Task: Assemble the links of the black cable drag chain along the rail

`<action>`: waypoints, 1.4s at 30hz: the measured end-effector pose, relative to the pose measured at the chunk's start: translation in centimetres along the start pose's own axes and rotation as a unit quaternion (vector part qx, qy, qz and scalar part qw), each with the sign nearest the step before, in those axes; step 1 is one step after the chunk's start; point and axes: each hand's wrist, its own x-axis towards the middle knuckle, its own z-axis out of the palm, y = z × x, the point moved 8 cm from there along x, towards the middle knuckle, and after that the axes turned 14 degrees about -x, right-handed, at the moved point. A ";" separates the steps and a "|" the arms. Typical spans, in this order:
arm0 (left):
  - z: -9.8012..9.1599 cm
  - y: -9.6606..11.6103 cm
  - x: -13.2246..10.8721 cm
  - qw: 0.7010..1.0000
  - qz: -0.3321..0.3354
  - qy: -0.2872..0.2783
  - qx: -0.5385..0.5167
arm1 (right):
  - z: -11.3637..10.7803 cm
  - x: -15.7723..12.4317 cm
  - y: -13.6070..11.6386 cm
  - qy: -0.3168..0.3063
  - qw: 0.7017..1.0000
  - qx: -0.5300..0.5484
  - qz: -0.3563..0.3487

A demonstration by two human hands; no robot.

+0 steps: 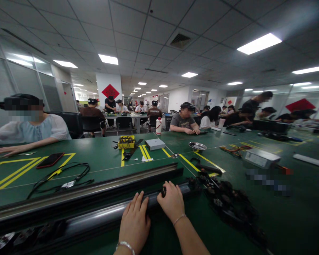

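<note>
A long dark metal rail (pixel 98 216) with a shiny groove lies across the near part of the green table. My left hand (pixel 135 219) rests on it with fingers stretched out and nothing gripped. Just to the right, my right hand (pixel 171 202) has its fingers curled around a small black part (pixel 163 191) at the rail. Several black wheel-like parts (pixel 39 232) sit in the rail's left end. A heap of similar black parts (pixel 228 202) lies right of my hands. Behind the rail runs a second long rail (pixel 95 186).
Black cables (pixel 77 173) and a phone (pixel 50 160) lie at the left. Farther back are a yellow box (pixel 127 142), a grey box (pixel 155 143), a metal bowl (pixel 197 146) and a white bottle (pixel 158 126). A silver power unit (pixel 262 158) stands at the right. People sit around the table.
</note>
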 end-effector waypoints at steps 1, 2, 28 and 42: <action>0.0 0.0 0.0 1.000 0.000 0.000 -0.001 | 0.0 0.0 0.0 -0.001 1.000 -0.001 0.001; 0.0 0.0 0.0 1.000 0.000 0.000 -0.001 | 0.0 0.0 0.0 -0.001 1.000 -0.001 0.002; -0.1 0.1 0.0 1.000 0.005 0.006 -0.005 | -0.2 0.3 0.8 -0.015 1.000 -0.004 0.022; -0.2 0.2 0.0 1.000 -0.001 -0.002 0.003 | -0.4 0.2 0.9 -0.021 0.999 -0.016 0.027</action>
